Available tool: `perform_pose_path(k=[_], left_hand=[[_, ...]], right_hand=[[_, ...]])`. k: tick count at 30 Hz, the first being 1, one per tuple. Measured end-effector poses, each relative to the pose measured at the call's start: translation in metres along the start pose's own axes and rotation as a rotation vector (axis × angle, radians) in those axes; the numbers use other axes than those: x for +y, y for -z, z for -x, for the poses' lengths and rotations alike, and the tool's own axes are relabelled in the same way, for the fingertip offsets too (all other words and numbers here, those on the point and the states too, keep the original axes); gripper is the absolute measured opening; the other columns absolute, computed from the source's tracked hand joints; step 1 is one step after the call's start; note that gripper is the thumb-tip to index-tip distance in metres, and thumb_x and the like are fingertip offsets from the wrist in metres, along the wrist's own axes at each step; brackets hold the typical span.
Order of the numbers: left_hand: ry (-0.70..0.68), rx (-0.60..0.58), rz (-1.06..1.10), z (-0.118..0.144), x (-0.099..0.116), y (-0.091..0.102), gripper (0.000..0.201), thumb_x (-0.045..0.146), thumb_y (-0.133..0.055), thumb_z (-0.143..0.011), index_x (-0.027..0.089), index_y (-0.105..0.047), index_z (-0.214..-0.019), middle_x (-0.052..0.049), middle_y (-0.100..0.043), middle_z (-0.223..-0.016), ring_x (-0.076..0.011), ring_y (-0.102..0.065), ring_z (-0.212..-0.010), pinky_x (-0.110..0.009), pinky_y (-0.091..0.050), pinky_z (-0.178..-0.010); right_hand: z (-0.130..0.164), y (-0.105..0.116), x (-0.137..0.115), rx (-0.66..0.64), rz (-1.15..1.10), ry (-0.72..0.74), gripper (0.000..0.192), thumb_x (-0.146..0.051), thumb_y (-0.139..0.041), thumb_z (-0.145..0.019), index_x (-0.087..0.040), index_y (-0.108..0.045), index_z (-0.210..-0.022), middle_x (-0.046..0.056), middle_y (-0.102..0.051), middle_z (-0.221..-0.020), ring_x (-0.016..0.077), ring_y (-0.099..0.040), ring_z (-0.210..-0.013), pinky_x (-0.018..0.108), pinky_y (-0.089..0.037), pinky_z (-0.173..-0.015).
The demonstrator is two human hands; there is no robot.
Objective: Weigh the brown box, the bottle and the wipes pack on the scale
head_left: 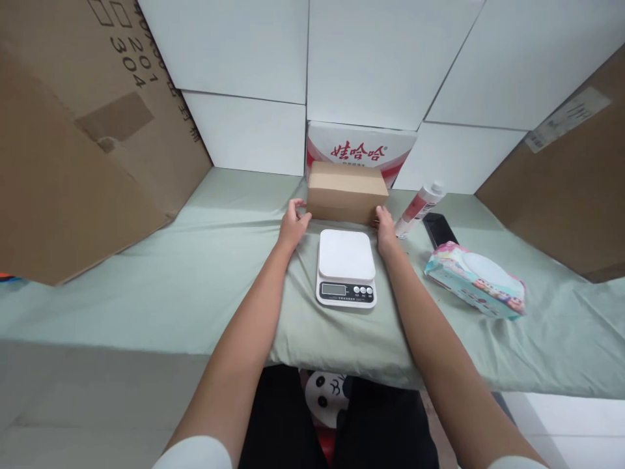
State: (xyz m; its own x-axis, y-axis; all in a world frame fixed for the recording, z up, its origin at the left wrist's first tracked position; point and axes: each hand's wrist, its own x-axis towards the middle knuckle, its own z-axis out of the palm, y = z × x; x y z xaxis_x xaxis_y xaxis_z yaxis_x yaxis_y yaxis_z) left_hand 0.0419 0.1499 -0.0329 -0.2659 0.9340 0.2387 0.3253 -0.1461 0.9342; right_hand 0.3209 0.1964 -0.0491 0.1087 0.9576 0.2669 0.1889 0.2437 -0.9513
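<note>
A small brown cardboard box (347, 198) stands at the back of the cloth-covered table. My left hand (294, 222) is at its left end, with the fingertips against the lower side. At the opposite end my right hand (385, 227) presses on the lower right corner, its fingers partly hidden behind the box edge. Between my forearms, in front of the box, lies a white kitchen scale (347, 257). Nothing sits on its platform, and its dark display (334, 289) looks blank.
Right of my hand stand a white and red tube bottle (420, 208), a black phone (440, 230) and a wet-wipes pack (476, 280). Behind is a white carton with red lettering (361, 146). Large cardboard panels flank the left (88, 169) and right (561, 189).
</note>
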Motion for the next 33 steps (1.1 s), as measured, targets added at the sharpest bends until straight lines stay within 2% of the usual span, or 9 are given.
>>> perform_pose_path(k=[2, 5, 10, 14, 19, 23, 26, 29, 33], left_hand=[[-0.043, 0.012, -0.049, -0.002, -0.003, 0.000, 0.058, 0.019, -0.065, -0.084, 0.020, -0.058, -0.142, -0.011, -0.067, -0.130, -0.0236, -0.063, -0.106, -0.043, -0.051, -0.107], [-0.117, 0.003, -0.127, -0.003, -0.008, 0.001, 0.064, 0.020, -0.067, -0.081, 0.021, -0.063, -0.145, -0.013, -0.063, -0.129, -0.0305, -0.057, -0.127, -0.049, -0.044, -0.120], [-0.232, -0.077, 0.024, -0.003, -0.011, 0.003, 0.081, 0.018, -0.065, -0.079, 0.028, -0.052, -0.159, -0.008, -0.051, -0.163, -0.0318, -0.042, -0.156, -0.048, -0.032, -0.133], [-0.257, -0.146, 0.199, 0.004, -0.002, 0.006, 0.092, 0.017, -0.063, -0.079, 0.031, -0.040, -0.167, -0.001, -0.038, -0.176, -0.0292, -0.031, -0.166, -0.045, -0.025, -0.137], [-0.236, -0.159, 0.304, 0.044, 0.019, 0.023, 0.094, 0.019, -0.063, -0.079, 0.031, -0.035, -0.169, 0.000, -0.036, -0.177, -0.0284, -0.028, -0.167, -0.043, -0.024, -0.137], [-0.135, -0.208, 0.349, 0.087, 0.033, 0.036, 0.096, 0.020, -0.062, -0.080, 0.029, -0.030, -0.170, -0.001, -0.034, -0.178, -0.0281, -0.033, -0.165, -0.041, -0.034, -0.134], [-0.086, -0.253, 0.335, 0.110, 0.035, 0.040, 0.095, 0.018, -0.061, -0.081, 0.026, -0.030, -0.171, -0.004, -0.034, -0.178, -0.0290, -0.034, -0.165, -0.042, -0.038, -0.132], [-0.087, -0.291, 0.324, 0.127, 0.031, 0.042, 0.095, 0.017, -0.059, -0.081, 0.027, -0.030, -0.171, -0.003, -0.033, -0.179, -0.0282, -0.033, -0.165, -0.043, -0.032, -0.136], [-0.124, -0.302, 0.298, 0.142, 0.021, 0.041, 0.098, 0.015, -0.058, -0.081, 0.029, -0.025, -0.172, -0.001, -0.028, -0.180, -0.0276, -0.026, -0.168, -0.046, -0.020, -0.140]], right_hand=[[0.008, -0.003, -0.006, 0.016, 0.021, 0.048, 0.082, -0.088, -0.059, -0.078, -0.027, -0.066, -0.131, 0.009, -0.067, -0.141, 0.0295, -0.057, -0.137, 0.047, -0.049, -0.118], [0.016, -0.007, -0.016, -0.022, 0.001, 0.111, 0.082, -0.083, -0.061, -0.081, -0.024, -0.064, -0.138, 0.010, -0.066, -0.148, 0.0316, -0.052, -0.148, 0.051, -0.036, -0.131], [0.022, -0.006, -0.024, -0.013, -0.027, 0.195, 0.089, -0.080, -0.061, -0.084, -0.025, -0.054, -0.153, 0.010, -0.054, -0.163, 0.0319, -0.042, -0.158, 0.053, -0.028, -0.136], [0.031, -0.005, -0.030, 0.017, -0.034, 0.305, 0.095, -0.075, -0.063, -0.087, -0.032, -0.034, -0.167, 0.007, -0.041, -0.171, 0.0307, -0.043, -0.157, 0.053, -0.035, -0.133], [0.066, 0.010, -0.050, -0.024, -0.003, 0.369, 0.097, -0.066, -0.064, -0.093, -0.043, -0.012, -0.172, 0.007, -0.049, -0.161, 0.0283, -0.055, -0.144, 0.050, -0.053, -0.117], [0.109, 0.041, -0.058, -0.048, 0.063, 0.387, 0.098, -0.060, -0.068, -0.095, -0.048, -0.009, -0.172, 0.006, -0.051, -0.159, 0.0278, -0.061, -0.137, 0.047, -0.060, -0.109], [0.137, 0.062, -0.050, -0.065, 0.082, 0.386, 0.098, -0.055, -0.070, -0.095, -0.046, -0.010, -0.172, 0.008, -0.054, -0.156, 0.0271, -0.065, -0.130, 0.048, -0.061, -0.108], [0.153, 0.070, -0.037, -0.066, 0.094, 0.371, 0.095, -0.053, -0.070, -0.096, -0.046, -0.014, -0.172, 0.008, -0.049, -0.163, 0.0286, -0.064, -0.133, 0.053, -0.058, -0.112], [0.159, 0.067, -0.027, -0.057, 0.068, 0.356, 0.094, -0.052, -0.069, -0.096, -0.046, -0.014, -0.172, 0.008, -0.039, -0.172, 0.0296, -0.060, -0.138, 0.055, -0.057, -0.112]])
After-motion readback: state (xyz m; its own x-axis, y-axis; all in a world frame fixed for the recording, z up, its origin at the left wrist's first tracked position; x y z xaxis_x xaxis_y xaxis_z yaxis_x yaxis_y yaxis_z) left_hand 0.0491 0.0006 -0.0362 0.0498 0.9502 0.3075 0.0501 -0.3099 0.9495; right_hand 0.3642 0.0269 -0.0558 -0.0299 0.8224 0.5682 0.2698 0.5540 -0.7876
